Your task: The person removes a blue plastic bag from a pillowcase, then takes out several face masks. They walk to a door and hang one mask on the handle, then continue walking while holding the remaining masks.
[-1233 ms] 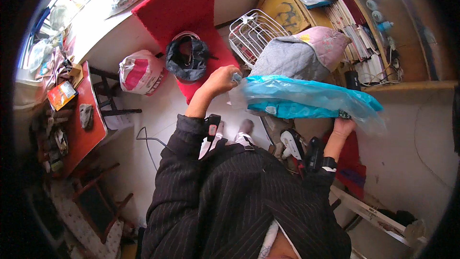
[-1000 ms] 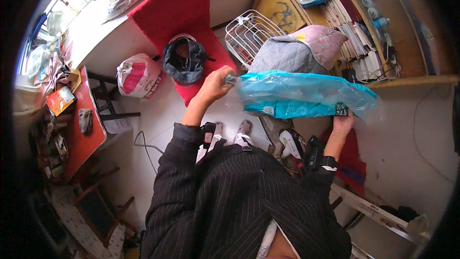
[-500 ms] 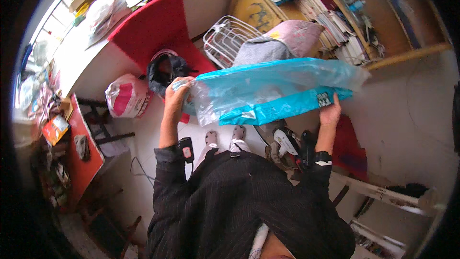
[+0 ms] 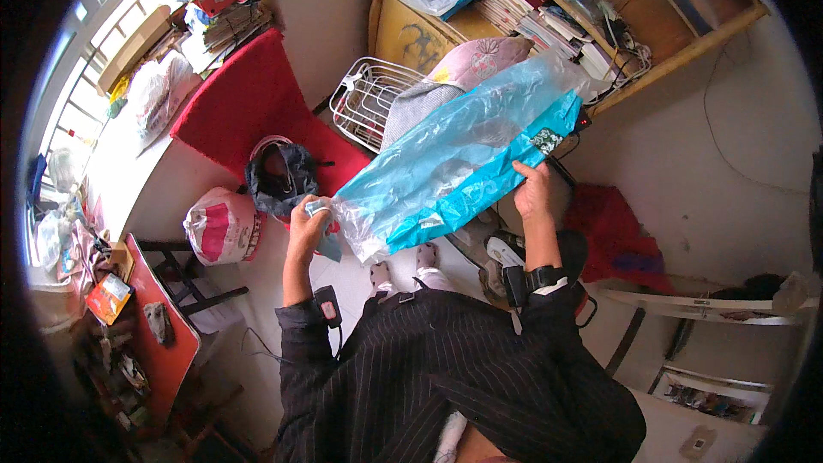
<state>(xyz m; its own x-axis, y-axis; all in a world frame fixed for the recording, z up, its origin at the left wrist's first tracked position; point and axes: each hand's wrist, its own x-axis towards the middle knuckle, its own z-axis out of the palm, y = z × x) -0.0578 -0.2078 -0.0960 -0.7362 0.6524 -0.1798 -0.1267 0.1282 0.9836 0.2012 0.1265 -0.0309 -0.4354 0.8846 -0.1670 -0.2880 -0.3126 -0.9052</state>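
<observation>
A long plastic bag point(image 4: 446, 167), partly clear and partly bright blue, is stretched slantwise in front of me, its right end higher in view. My left hand point(image 4: 307, 225) is closed on its gathered left end, and a small pale bluish piece hangs below those fingers. At the bag's lower right edge, my right hand point(image 4: 533, 190) pinches the blue strip near a dark printed patch. The bag's far right end sticks out beyond that hand. It looks flat and crinkled.
Beyond the bag stand a white wire rack point(image 4: 369, 99), a pink cushion point(image 4: 484, 60) and a red-covered chair point(image 4: 244, 107) bearing a dark bag point(image 4: 281, 180). A red-topped table point(image 4: 176, 343) is at left. Wooden shelving point(image 4: 677, 60) stands far right; a white-and-pink sack point(image 4: 221, 225) sits on the floor.
The bag has gone from nearly level to a steep slant, its left end lower and right end higher. Both hands keep their hold; the view has shifted slightly.
</observation>
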